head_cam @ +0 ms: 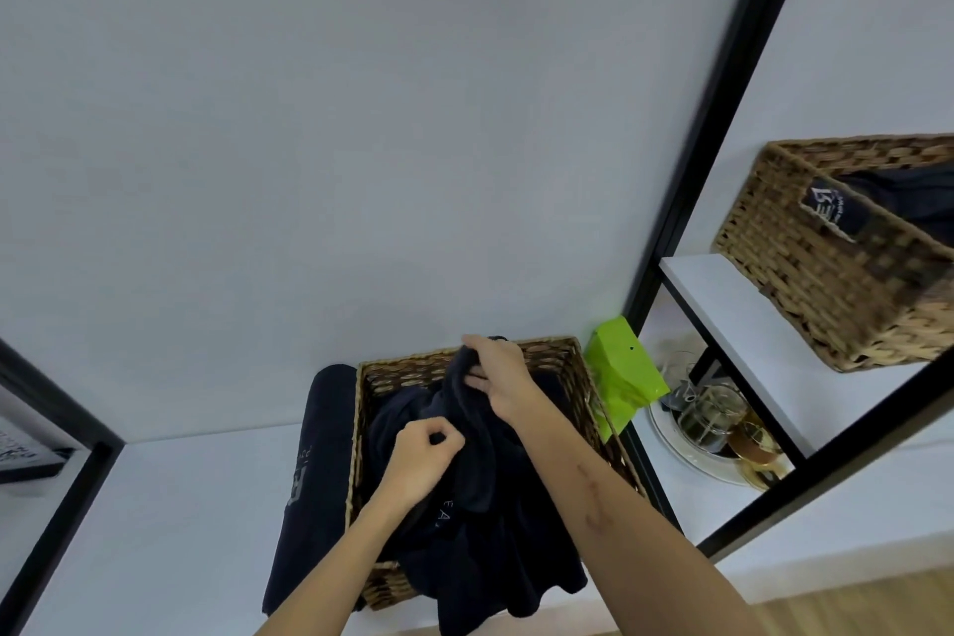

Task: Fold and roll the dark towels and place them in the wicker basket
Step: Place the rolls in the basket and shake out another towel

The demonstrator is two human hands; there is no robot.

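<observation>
A wicker basket (570,367) stands on a white shelf (180,506) against the wall. A dark towel (495,532) fills it, bunched up, and spills over the basket's near edge. My right hand (498,374) grips a raised fold of this towel near the basket's far rim. My left hand (420,460) pinches the same towel lower down, over the middle of the basket. A second dark towel (315,480), rolled and printed with pale letters, lies on the shelf against the basket's left side.
A bright green packet (622,372) leans by the basket's right side. Black shelf posts (722,119) frame the unit. To the right, a glass jar (710,416) sits on a round tray; above, another wicker basket (836,263) holds dark cloth.
</observation>
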